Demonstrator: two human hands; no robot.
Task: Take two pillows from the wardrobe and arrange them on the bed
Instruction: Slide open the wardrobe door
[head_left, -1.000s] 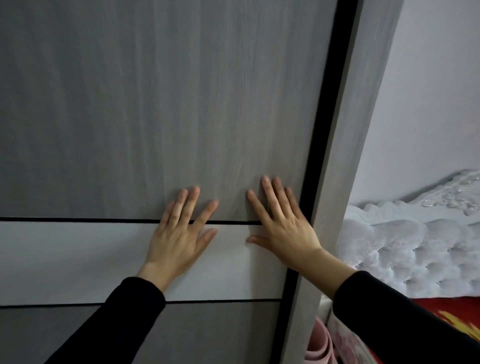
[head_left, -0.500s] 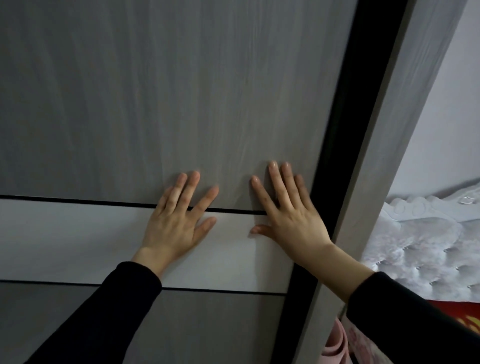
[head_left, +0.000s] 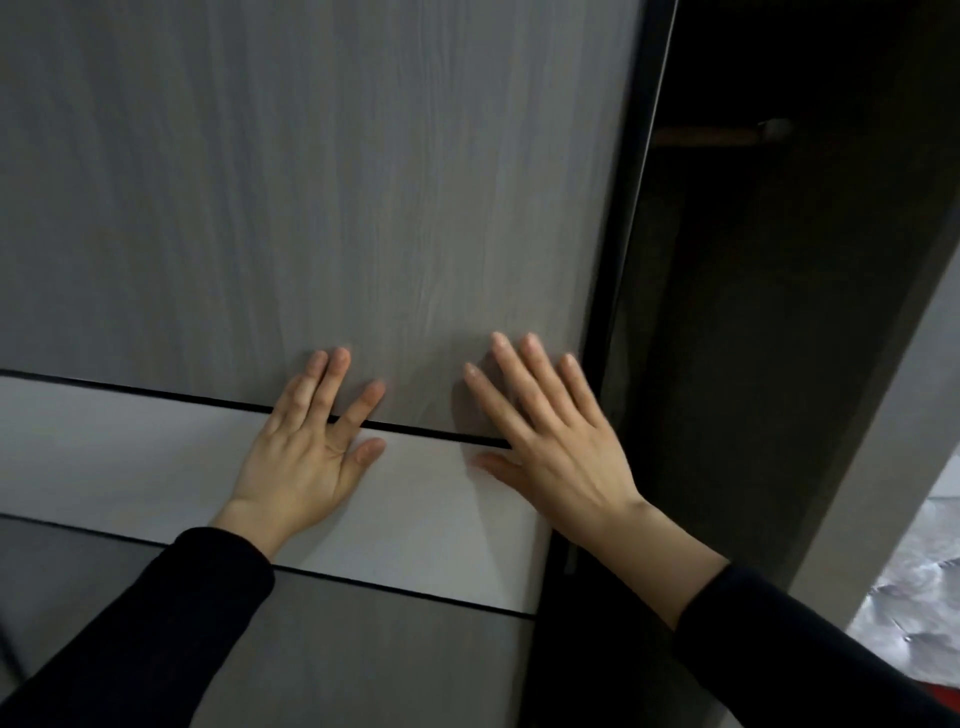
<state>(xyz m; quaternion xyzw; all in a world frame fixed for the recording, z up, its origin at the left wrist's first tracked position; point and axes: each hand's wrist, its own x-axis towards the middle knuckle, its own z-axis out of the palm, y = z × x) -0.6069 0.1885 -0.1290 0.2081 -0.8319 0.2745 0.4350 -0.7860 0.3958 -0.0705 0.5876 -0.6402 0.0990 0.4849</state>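
Hands: our left hand (head_left: 306, 457) and right hand (head_left: 558, 441) flat, fingers spread, gripping nothing, on wardrobe door (head_left: 311, 208)
Pillows: unseen; dark opening (head_left: 779, 312) at door's right edge
Handling: likely soft, light; we'd grasp corners

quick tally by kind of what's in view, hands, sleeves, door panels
hands: 2, left hand and right hand, flat on the sliding door
black sleeves: 2
door bands: 3, two grey wood-grain, one pale band between
total: 7

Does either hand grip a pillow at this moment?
No, the left hand and the right hand both lie flat with spread fingers on the grey wardrobe door; no pillow is visible.
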